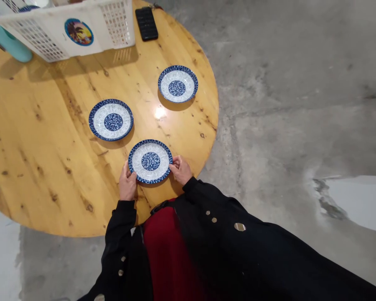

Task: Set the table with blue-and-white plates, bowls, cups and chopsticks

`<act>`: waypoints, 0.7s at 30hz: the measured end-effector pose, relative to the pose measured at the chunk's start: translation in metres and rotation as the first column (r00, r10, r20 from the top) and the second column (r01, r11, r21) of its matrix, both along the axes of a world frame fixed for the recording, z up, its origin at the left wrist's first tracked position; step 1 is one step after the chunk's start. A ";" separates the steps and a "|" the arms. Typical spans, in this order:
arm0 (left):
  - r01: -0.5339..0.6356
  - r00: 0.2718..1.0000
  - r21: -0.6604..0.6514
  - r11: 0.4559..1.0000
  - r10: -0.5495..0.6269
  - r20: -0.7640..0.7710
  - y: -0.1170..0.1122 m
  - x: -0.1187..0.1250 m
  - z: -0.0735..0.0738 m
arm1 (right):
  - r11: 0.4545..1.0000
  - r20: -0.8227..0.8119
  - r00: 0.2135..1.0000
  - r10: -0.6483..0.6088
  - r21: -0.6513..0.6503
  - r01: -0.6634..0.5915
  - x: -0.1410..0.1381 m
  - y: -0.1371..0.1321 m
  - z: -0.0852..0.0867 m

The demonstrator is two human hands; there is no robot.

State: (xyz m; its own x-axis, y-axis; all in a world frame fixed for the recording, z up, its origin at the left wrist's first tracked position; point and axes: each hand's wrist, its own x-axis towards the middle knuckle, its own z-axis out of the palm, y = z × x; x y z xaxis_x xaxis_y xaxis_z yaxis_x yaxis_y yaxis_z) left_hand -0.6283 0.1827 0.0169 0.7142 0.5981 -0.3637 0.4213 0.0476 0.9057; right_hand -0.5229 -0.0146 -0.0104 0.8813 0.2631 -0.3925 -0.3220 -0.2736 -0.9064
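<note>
Both my hands grip a round blue-and-white plate [150,161] near the front edge of the wooden table [65,175]. My left hand [127,183] pinches its lower left rim, thumb on top and fingers partly hidden beneath. On the opposite side, my right hand [180,169] closes on the right rim. Whether the plate rests on the wood or is slightly raised, I cannot tell. A matching plate [113,120] lies just beyond it to the left. Another of the same pattern [177,84] sits farther back, toward the table's right edge.
At the back left stands a white plastic basket [97,29] with dishes partly visible inside. A black phone [146,24] lies beside it. A light-blue rounded object [15,44] is left of the basket. Past the table's curved edge is grey concrete floor [285,104].
</note>
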 end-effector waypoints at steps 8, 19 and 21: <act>0.054 0.999 0.067 0.996 -0.054 0.005 0.003 -0.002 -0.008 | 1.000 0.035 0.999 0.001 0.012 -0.001 -0.001 -0.002 -0.009; -0.038 0.993 -0.003 0.999 0.037 -0.113 0.004 -0.003 -0.007 | 0.971 -0.181 0.969 -0.169 0.140 0.195 0.005 -0.028 -0.007; -0.078 0.990 -0.018 0.997 0.075 -0.117 0.006 -0.006 -0.007 | 0.954 -0.179 0.953 -0.245 0.130 0.270 0.010 -0.045 -0.009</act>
State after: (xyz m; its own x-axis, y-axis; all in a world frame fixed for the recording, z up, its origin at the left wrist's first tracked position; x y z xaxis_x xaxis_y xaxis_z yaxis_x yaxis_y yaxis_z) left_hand -0.6343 0.1888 0.0100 0.6188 0.6403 -0.4551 0.5177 0.1034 0.8493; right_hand -0.5125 -0.0591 -0.0190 0.8560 0.1024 -0.5067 -0.5069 -0.0261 -0.8616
